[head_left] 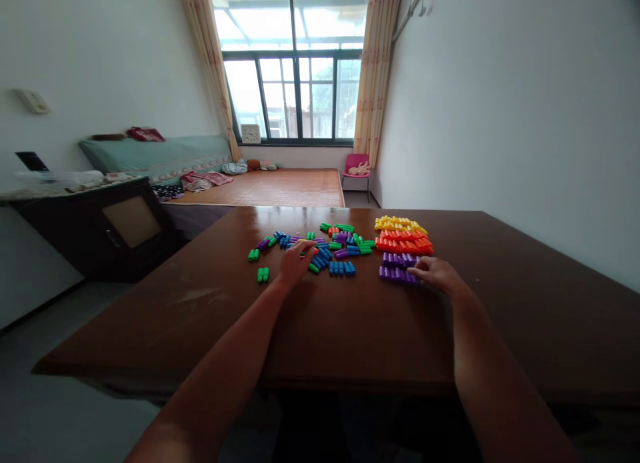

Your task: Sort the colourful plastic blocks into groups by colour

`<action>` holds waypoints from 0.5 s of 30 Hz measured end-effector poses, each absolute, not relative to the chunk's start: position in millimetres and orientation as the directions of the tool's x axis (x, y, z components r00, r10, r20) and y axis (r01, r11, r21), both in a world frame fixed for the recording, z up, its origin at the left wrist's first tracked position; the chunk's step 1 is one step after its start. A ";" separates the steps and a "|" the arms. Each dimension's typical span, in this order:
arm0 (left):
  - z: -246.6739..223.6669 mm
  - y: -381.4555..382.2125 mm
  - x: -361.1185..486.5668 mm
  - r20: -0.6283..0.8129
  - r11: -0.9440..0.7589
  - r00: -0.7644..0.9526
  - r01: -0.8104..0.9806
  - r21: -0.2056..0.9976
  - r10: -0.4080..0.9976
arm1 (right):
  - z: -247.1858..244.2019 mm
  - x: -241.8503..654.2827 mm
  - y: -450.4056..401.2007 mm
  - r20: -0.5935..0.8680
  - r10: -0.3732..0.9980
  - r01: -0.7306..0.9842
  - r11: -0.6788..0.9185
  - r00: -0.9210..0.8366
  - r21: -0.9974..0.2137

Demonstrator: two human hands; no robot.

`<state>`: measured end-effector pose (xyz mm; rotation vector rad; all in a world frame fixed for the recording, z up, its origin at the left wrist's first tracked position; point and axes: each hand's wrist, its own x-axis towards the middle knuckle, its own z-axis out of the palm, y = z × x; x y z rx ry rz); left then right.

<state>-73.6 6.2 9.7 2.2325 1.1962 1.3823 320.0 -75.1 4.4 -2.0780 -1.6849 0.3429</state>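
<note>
My left hand reaches over a mixed pile of small plastic tube-like pieces, its fingers curled together. A bit of orange shows by its fingertips, but I cannot make out what they hold. Green pieces, blue pieces and purple ones lie around it. On the right, my right hand pinches at the right end of the purple rows, fingertips on a purple piece. Behind these rows lie orange rows, and yellow rows are farthest back.
All the pieces lie on a brown wooden table. A dark cabinet stands at the left, and a bed lies beyond the table. Near the far wall is a pink chair. A white wall runs along the right.
</note>
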 end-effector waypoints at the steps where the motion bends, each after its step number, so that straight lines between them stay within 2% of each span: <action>1: 11.2 8.9 -78.1 0.633 -0.598 0.149 0.542 0.591 0.760 | 4.4 319.7 -75.6 0.064 0.977 0.861 -0.147 0.202 -0.486; 5: 11.5 20.0 -93.9 0.611 -0.467 -0.005 0.640 0.610 0.792 | 5.4 315.4 -75.4 0.152 0.967 0.873 -0.111 0.206 -0.475; 9: 4.4 28.2 -102.6 0.490 -0.339 0.043 0.774 0.535 0.871 | 9.5 306.4 -74.7 0.247 0.941 0.887 -0.097 0.229 -0.452; 12: 1.9 31.7 -107.5 0.492 -0.283 0.020 0.838 0.467 0.870 | 11.1 298.2 -74.0 0.268 0.945 0.890 -0.048 0.188 -0.454; 15: 2.3 31.9 -112.7 0.425 -0.213 -0.014 0.851 0.480 0.905 | 10.5 291.7 -72.8 0.280 0.948 0.891 -0.006 0.149 -0.454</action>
